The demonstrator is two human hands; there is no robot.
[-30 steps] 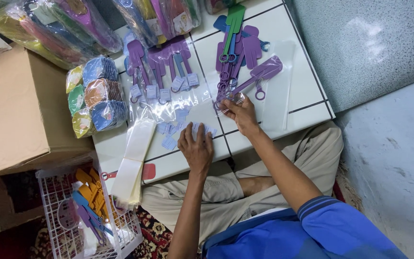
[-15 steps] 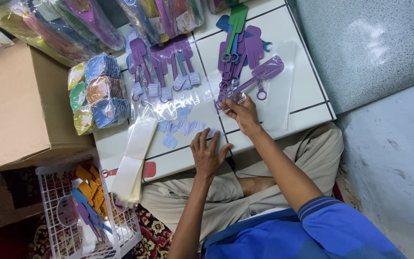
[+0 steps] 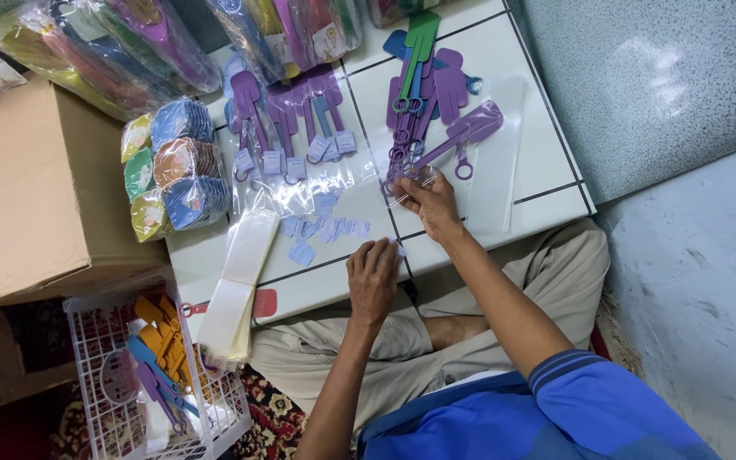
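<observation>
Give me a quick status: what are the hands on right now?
Left hand pinching a small label at the table edge. Right hand at ring ends of purple paddles. Loose labels between; nothing blocking.

The person wears a bright blue short-sleeved shirt; the sleeve on the right arm ends in a darker blue ribbed cuff edged with a thin pale stripe. Both forearms are bare, with no watch or ring to be seen on the left hand (image 3: 373, 279) or the right hand (image 3: 430, 202). Loose khaki trousers cover the legs.
</observation>
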